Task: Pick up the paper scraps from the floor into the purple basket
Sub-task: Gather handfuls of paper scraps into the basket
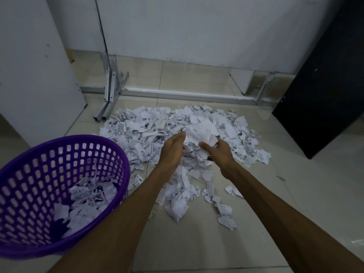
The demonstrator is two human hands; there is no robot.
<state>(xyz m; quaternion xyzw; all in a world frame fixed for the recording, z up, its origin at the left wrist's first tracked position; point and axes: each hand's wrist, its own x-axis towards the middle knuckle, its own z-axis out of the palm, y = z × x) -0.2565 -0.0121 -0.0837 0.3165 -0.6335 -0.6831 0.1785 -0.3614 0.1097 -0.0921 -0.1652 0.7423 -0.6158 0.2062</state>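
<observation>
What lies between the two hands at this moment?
In the head view, a bunch of paper scraps is pressed between the left hand and right hand, above the floor pile.

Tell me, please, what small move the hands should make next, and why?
Probably carry the bundle of scraps, pressed between the left hand and right hand, leftward over the purple basket and release it: the load is gathered, and the basket stands open beside the pile.
</observation>
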